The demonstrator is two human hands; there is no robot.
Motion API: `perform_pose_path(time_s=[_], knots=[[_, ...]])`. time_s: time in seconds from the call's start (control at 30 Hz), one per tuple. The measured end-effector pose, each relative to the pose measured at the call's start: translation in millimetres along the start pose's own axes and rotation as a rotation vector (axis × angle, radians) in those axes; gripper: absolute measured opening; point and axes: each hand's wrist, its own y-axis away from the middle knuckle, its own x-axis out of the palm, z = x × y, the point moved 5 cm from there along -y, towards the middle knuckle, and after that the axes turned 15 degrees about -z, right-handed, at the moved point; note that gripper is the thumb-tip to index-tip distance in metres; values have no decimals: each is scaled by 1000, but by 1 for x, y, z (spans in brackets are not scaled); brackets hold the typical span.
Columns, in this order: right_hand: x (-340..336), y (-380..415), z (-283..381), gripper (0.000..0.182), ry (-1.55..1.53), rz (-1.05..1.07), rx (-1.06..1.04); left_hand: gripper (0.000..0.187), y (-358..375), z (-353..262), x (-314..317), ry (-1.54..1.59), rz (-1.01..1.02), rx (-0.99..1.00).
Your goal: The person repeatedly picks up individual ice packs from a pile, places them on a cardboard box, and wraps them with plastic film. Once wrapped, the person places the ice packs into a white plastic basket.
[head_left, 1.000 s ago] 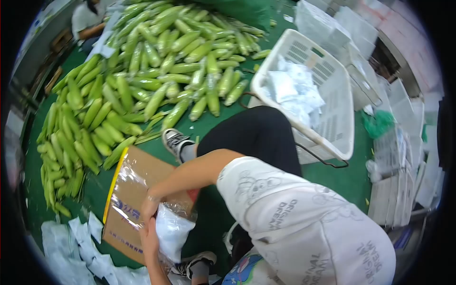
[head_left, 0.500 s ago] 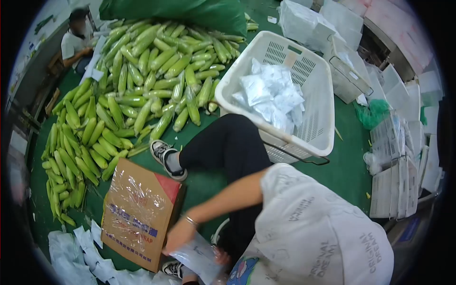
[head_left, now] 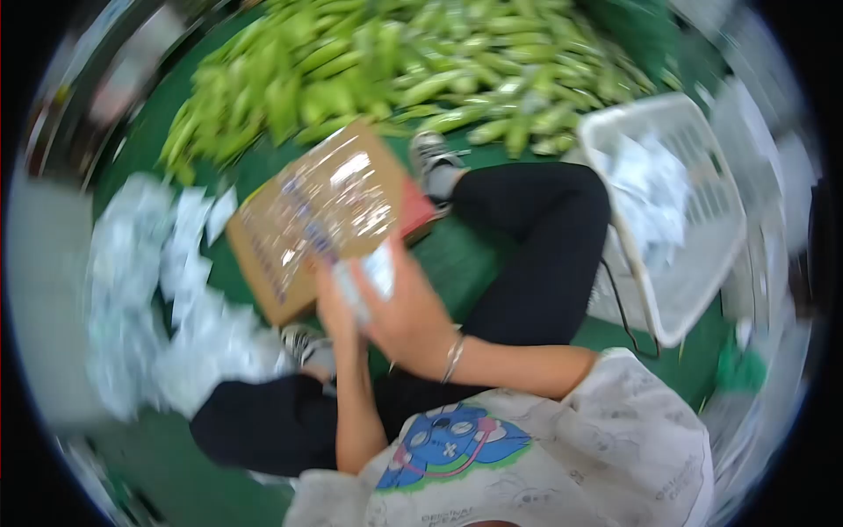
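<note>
A small whitish plastic packet (head_left: 379, 269) is between my two hands, above the near edge of a cardboard box (head_left: 307, 189) with shiny clear film on top. My left hand (head_left: 332, 299) grips the packet's left side. My right hand (head_left: 411, 312), with a bracelet at the wrist, is closed on its right side. Motion blur smears the fingers and the packet, so its contents cannot be made out. Many similar pale packets (head_left: 219, 347) lie heaped on the floor left of the box.
A wide pile of green corn cobs (head_left: 421, 75) spreads across the green floor (head_left: 470, 255) behind the box. At right stands a white plastic basket (head_left: 716, 211) holding pale packets (head_left: 648, 189). My bent legs (head_left: 544, 237) lie between box and basket.
The view has swung left and down toward my lap. My hands have risen with the packet from beside my foot and now meet in front of the box.
</note>
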Motion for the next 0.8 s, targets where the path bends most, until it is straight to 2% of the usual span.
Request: perform_pose_path(time_s=[0.03, 0.1, 0.13, 0.17, 0.2, 0.23, 0.27, 0.3, 0.33, 0.37, 0.4, 0.43, 0.47, 0.5, 0.53, 0.57, 0.6, 0.63, 0.7, 0.73, 0.77, 0.8], knots=[[-9, -15, 5, 64, 77, 8, -87, 36, 14, -5, 16, 708, 80, -250], [-6, -12, 7, 42, -5, 54, -212, 35, 21, -14, 35, 604, 617, -328], [-8, -10, 6, 22, -88, -29, -288, 37, 26, -15, 47, 632, 726, 322], [-10, 0, 0, 16, -154, -104, -281, 39, 44, -9, 58, 586, 786, 987], [-16, 9, -6, 10, -223, -179, -270, 45, 57, -13, 64, 600, 803, 1115], [-26, 3, -16, 8, -152, -188, -225, 52, 69, -20, 68, 602, 817, 1245], [-39, -3, -29, 7, -84, -196, -180, 57, 70, -21, 90, 416, 1231, 396], [-50, -1, -55, 6, 4, -198, -63, 62, 96, -25, 86, 211, 1475, -518], [-69, -10, -71, 16, -72, -323, 62, 54, 101, -62, 83, 181, 1363, -377], [-85, -9, -93, 18, -68, -381, 380, 47, 103, -95, 85, 141, 1250, -240], [-105, -21, -96, 24, -101, -465, 474, 44, 114, -121, 94, 71, 1305, 53], [-129, -24, -109, 27, -50, -494, 501, 42, 126, -144, 107, -5, 1342, 353], [-153, -34, -112, 28, 75, -454, 496, 40, 137, -168, 118, 60, 1177, 695], [-176, -30, -134, 27, 93, -528, 476, 38, 152, -189, 122, 109, 987, 1025], [-203, -25, -145, 31, 106, -757, 580, 42, 167, -216, 122, 111, 961, 1096], [-238, -28, -166, 34, 191, -592, 527, 47, 179, -239, 125, 112, 930, 1169], [-268, -26, -184, 38, 319, -582, 515, 52, 202, -249, 150, 168, 763, 1270], [-309, -20, -211, 37, 451, -473, 579, 57, 225, -250, 167, 224, 600, 1357], [-396, 3, -300, 44, 452, -758, 589, 59, 226, -259, 161, 481, 379, 1492], [-445, 16, -341, 47, 948, -644, 505, 50, 189, -263, 123, 596, 697, 1480], [-494, 30, -382, 51, 1458, -557, 423, 48, 140, -261, 99, 610, 597, 1375], [-484, 28, -388, 51, 1466, -541, 428, 46, 86, -253, 78, 613, 501, 1274]])
